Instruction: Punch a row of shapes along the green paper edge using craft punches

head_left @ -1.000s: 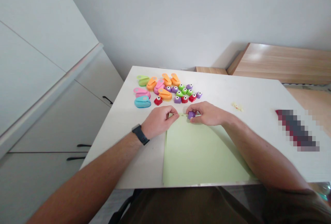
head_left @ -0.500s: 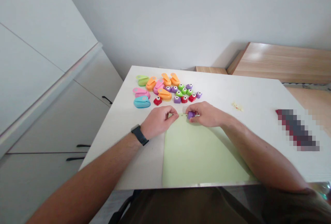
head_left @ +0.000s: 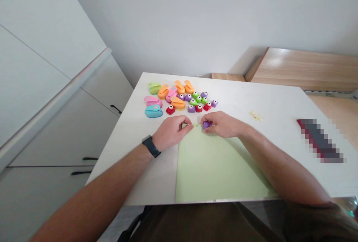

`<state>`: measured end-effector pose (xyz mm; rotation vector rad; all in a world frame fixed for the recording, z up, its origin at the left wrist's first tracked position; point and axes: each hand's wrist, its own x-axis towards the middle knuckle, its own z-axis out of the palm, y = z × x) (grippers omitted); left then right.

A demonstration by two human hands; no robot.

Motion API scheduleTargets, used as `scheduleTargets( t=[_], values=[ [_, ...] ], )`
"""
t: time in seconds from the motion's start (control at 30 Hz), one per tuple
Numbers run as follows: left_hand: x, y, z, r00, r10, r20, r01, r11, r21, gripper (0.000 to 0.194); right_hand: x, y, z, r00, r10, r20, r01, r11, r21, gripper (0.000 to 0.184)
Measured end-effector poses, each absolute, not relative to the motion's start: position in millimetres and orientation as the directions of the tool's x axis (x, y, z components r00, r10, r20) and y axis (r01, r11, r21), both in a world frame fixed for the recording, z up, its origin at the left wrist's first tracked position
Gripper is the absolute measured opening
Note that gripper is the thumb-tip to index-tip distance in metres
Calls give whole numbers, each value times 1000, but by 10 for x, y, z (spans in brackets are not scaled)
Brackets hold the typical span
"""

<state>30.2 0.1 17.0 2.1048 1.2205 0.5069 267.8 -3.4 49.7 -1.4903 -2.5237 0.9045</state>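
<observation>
A pale green paper sheet (head_left: 215,167) lies on the white table (head_left: 145,137) in front of me. My left hand (head_left: 171,131) is curled, its fingertips pinching the sheet's far left corner. My right hand (head_left: 223,123) is closed on a small purple paper punch (head_left: 206,124) set on the sheet's far edge. Just beyond lies a cluster of paper punches (head_left: 179,98): larger orange, pink, green and blue ones at the left, small purple, green and red ones at the right.
Small yellowish paper scraps (head_left: 256,115) lie right of my hand. A dark red object, blurred out (head_left: 320,140), sits at the table's right. White cabinets (head_left: 69,115) stand at the left, a wooden surface (head_left: 304,68) behind the table.
</observation>
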Motion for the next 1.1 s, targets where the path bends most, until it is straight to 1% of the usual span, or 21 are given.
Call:
scheduleTargets(
  t=[0.4,0.53,0.73,0.83,0.97,1.1],
  values=[
    [292,3,167,500,866,19,619,-373,691,26,2718,-53,551,-572,797,-195,725,380,-574,30],
    [289,4,168,503,864,9,624,-370,688,27,2796,-24,614,-514,835,-196,741,317,-593,32],
    [282,14,146,510,860,17,623,-383,682,26,3051,74,706,-426,892,-151,754,258,-605,37],
    [283,16,144,511,859,16,631,-388,672,26,3211,131,716,-370,918,-146,728,188,-659,42],
    [286,17,156,514,858,11,639,-392,662,28,3378,172,744,-333,925,-184,629,73,-774,45],
    [286,18,158,520,854,22,638,-405,655,29,3449,176,798,-331,913,-240,626,22,-780,46]
  ],
)
